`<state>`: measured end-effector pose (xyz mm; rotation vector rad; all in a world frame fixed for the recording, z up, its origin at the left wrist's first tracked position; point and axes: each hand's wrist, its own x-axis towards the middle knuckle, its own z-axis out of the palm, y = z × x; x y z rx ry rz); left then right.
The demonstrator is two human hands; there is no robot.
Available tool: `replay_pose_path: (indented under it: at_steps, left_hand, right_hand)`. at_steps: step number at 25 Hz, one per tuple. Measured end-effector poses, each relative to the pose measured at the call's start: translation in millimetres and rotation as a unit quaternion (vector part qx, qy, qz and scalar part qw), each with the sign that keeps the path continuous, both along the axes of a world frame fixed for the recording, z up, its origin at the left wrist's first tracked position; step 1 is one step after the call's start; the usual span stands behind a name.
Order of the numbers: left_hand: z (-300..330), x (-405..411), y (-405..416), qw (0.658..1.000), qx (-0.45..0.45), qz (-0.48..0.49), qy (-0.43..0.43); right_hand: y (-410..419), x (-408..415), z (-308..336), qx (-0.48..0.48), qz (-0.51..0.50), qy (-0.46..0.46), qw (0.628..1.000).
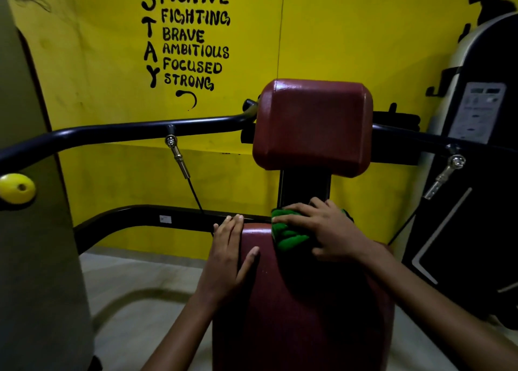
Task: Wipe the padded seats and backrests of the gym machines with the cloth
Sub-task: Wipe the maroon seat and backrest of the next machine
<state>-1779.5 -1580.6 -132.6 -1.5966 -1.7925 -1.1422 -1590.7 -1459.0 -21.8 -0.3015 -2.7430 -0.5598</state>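
Right hand (322, 227) presses the green cloth (288, 234) flat on the far end of the dark red seat pad (302, 300), fingers spread over it. Left hand (227, 253) rests on the pad's left edge, fingers straight and together, thumb apart. Red backrest (312, 126) stands behind, against the yellow wall (98, 62).

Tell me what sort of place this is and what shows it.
Most likely a gym. A weight machine with a red padded seat and red backrest pad stands before a yellow wall painted with a motto, "Stay positive, fighting, brave". Black machine arms carry cable fittings.
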Motion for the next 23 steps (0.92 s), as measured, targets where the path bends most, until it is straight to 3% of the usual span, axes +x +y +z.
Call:
replay_pose_path:
  at_steps: [5, 11, 14, 18, 23]
  left_hand:
    - [-3, -3, -2, 0.999, 0.002, -0.03, -0.038]
    - [-6, -2, -6, 0.996, 0.004, -0.049, -0.079]
    - [-7, -4, -2, 0.993, 0.015, -0.063, -0.1]
    - [-13, -6, -1, 0.979, 0.046, -0.096, -0.173]
    - [-16, -4, -1, 0.969, 0.064, -0.089, -0.224]
  right_hand:
    - [-22, -33, -1, -0.007, -0.025, -0.01, 1.0]
    - [7, 7, 0, -0.003, -0.018, 0.0, 1.0]
    - [-9, -19, -1, 0.019, -0.027, 0.004, 0.999]
    - [-33, -67, 4, -0.021, -0.017, -0.013, 1.0]
    - [-35, -60, 0, -0.003, -0.018, -0.004, 1.0]
